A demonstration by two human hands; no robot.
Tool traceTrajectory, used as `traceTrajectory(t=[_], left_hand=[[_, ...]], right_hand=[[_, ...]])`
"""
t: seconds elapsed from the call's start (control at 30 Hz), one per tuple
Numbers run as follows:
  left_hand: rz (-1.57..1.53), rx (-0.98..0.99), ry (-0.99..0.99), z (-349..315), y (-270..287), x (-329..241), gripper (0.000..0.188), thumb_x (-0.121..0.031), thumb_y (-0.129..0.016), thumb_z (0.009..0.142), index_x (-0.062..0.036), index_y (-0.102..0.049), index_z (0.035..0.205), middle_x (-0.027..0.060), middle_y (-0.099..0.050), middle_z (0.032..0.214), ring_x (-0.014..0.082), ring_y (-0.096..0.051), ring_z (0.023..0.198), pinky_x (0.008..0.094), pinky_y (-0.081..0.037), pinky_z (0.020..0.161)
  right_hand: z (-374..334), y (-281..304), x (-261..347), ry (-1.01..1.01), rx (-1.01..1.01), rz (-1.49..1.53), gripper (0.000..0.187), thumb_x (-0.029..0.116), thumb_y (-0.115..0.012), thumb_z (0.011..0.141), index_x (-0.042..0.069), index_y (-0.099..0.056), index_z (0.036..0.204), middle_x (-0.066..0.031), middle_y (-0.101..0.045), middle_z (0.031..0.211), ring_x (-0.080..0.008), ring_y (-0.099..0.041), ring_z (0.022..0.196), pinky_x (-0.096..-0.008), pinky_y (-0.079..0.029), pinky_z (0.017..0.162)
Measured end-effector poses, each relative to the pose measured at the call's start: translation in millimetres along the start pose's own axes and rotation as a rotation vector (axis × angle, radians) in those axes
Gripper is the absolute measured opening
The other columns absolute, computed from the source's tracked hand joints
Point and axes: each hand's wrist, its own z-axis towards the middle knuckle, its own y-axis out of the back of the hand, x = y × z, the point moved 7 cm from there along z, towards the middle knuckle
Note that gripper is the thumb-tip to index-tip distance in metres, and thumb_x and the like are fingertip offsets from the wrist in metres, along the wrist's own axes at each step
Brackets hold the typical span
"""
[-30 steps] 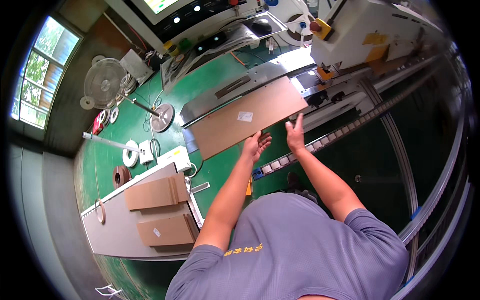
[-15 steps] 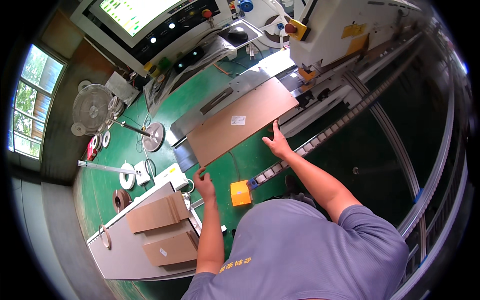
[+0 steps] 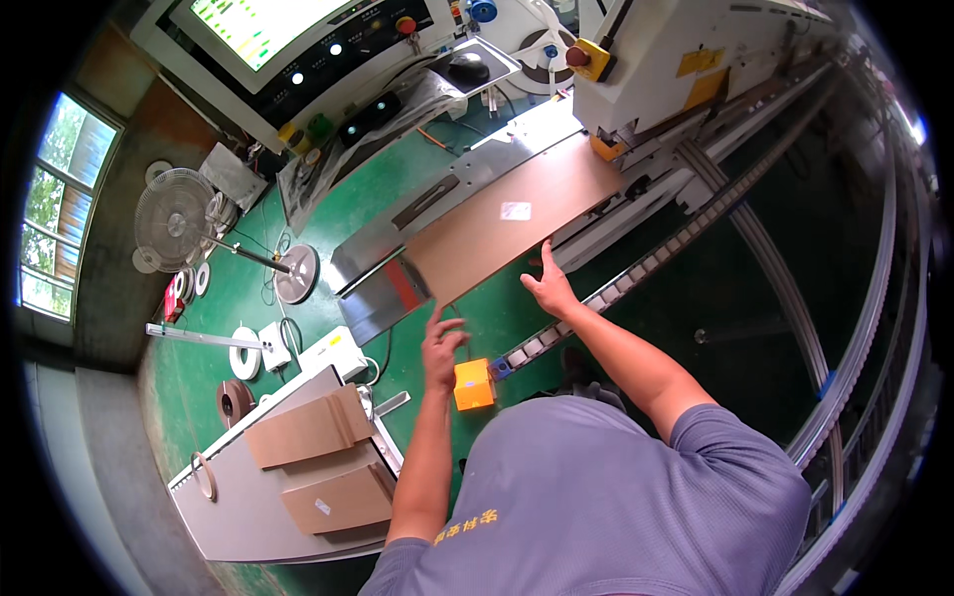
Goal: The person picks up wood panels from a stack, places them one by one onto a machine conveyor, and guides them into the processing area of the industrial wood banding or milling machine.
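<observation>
A brown rectangular panel with a white label lies on the metal table of a large white machine, its far right end by the machine's head. My right hand has its index finger stretched up to the panel's near edge, thumb apart, and grasps nothing. By the panel's near left corner is my left hand, slightly blurred, with its fingers apart and nothing in them. Whether its fingertip touches the corner I cannot tell.
Brown panels are stacked in two piles on a grey board at lower left. A yellow box caps the roller rail. A standing fan, tape rolls and a control console stand beyond.
The panel has slid right along the table toward the machine's head, baring a red strip at its left end. My left hand moved right with it; my right hand stayed nearly still.
</observation>
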Motion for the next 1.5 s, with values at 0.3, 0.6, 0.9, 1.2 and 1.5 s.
traceTrajectory(t=[0.3,0.6,0.9,1.2,1.5], left_hand=[[-0.054,0.469,0.125,52.7,-141.7,8.5,0.028,-0.003,-0.058,0.079,0.001,-0.065,0.106,0.0133,-0.03,0.149,0.0127,-0.063,0.089,0.0271,-0.05,0.078],[0.368,-0.134,-0.267,13.0,-1.3,-34.0,0.031,-0.004,-0.057,0.08,-0.0037,-0.061,0.11,0.0103,-0.059,0.119,0.0188,-0.062,0.091,0.0296,-0.049,0.079],[0.891,-1.745,0.664,-308.8,366.2,58.5,0.063,-0.029,-0.073,0.074,0.0021,-0.048,0.123,0.0218,-0.046,0.13,0.0371,-0.044,0.12,0.0487,-0.038,0.098],[-0.62,-1.525,0.297,-457.7,372.3,244.5,0.033,-0.028,-0.074,0.08,-0.0028,-0.061,0.098,0.0066,-0.065,0.09,0.0218,-0.064,0.073,0.0374,-0.052,0.061],[-0.843,-0.879,0.543,-421.5,269.0,229.7,0.03,-0.027,-0.065,0.087,-0.0076,-0.057,0.109,0.0055,-0.064,0.096,0.0229,-0.062,0.091,0.0385,-0.051,0.081]], right_hand=[[2.6,0.7,-4.1,0.046,-0.025,0.03,0.097,0.019,-0.063,0.08,0.008,0.005,0.148,-0.028,-0.049,0.127,-0.0386,-0.053,0.112,-0.0391,-0.043,0.095],[9.5,-3.3,-6.4,0.07,-0.082,0.092,0.093,0.014,-0.061,0.082,0.015,0.002,0.15,-0.0205,-0.052,0.123,-0.0171,-0.058,0.074,-0.0328,-0.05,0.071],[-2.5,-8.7,1.0,0.182,0.038,0.067,0.077,0.004,-0.053,0.083,0.016,-0.014,0.149,-0.0179,-0.048,0.124,-0.0188,-0.058,0.082,-0.029,-0.051,0.074],[8.1,-28.5,-1.6,0.169,0.191,-0.13,0.075,0.003,-0.051,0.085,0.015,-0.014,0.149,-0.02,-0.047,0.124,-0.019,-0.06,0.079,-0.0289,-0.052,0.071],[11.0,-6.5,-20.5,0.186,0.094,-0.106,0.074,0.003,-0.051,0.082,0.015,-0.019,0.148,-0.0189,-0.047,0.123,-0.0208,-0.059,0.079,-0.03,-0.051,0.071]])
